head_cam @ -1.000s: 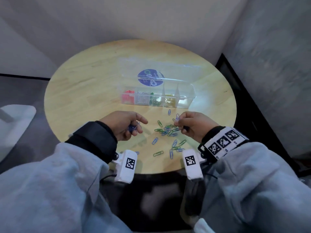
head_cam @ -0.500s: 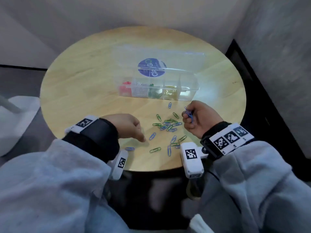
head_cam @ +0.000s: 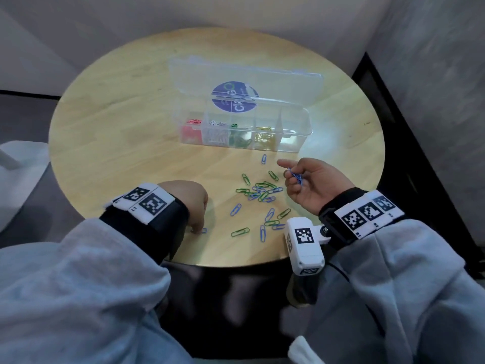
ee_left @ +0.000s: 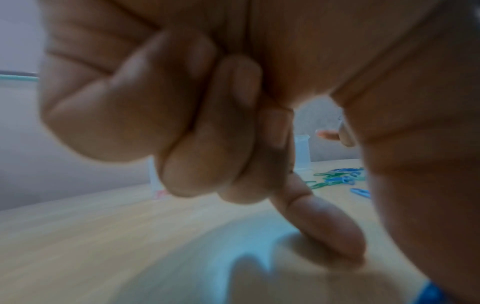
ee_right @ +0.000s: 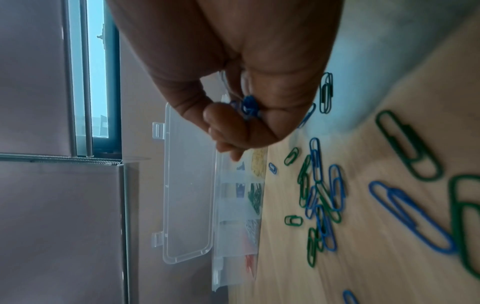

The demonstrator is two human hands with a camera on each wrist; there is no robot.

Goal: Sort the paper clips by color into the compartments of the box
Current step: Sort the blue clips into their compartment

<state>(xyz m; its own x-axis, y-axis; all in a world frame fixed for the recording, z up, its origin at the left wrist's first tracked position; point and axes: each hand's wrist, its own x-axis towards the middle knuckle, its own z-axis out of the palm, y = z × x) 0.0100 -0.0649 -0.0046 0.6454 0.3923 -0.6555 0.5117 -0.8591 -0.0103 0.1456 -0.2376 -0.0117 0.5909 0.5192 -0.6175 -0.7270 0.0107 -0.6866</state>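
A clear compartment box (head_cam: 294,143) stands open at mid-table, holding red, white, green and yellow clips; its rightmost compartment looks empty. Loose blue and green paper clips (head_cam: 262,193) lie in front of it. My right hand (head_cam: 291,177) hovers just right of the pile, palm turned up, pinching a bunch of blue clips (head_cam: 295,176), seen too in the right wrist view as blue clips (ee_right: 249,107). My left hand (head_cam: 195,228) is palm down near the table's front edge. Its index finger (ee_left: 324,222) and thumb come down on a single blue clip (head_cam: 204,230); the other fingers are curled.
The box lid (head_cam: 244,82) lies open behind the box, with a round blue sticker. The round wooden table (head_cam: 118,122) sits in a corner, with walls behind and to the right. A white object (head_cam: 15,174) stands off the table's left edge.
My left hand turned palm down and dropped to the table's near edge onto a blue clip. My right hand lifted off the pile with blue clips and turned palm up.
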